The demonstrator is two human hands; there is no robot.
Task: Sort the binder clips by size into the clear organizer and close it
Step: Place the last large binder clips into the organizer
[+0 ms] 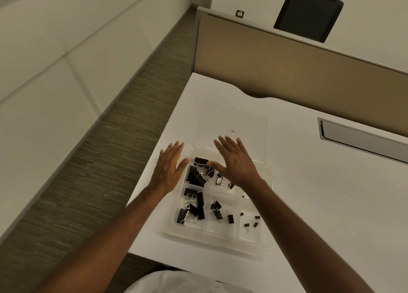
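Observation:
The clear organizer [265,239] lies on the white desk with its clear lid [242,125] flat open behind it. Large black binder clips [195,206] fill its left compartments, medium clips [221,213] the middle ones, small clips [251,222] the near right one. My left hand [169,169] hovers flat at the organizer's far left corner, fingers apart, holding nothing. My right hand [235,160] is spread over the far middle compartment, also holding nothing, and hides part of it.
A tan partition [287,76] stands along the desk's back edge. A metal cable slot [362,138] is set in the desk [320,204] at the right. The desk's left edge drops to carpet [110,160]. A black chair back [309,14] shows beyond the partition.

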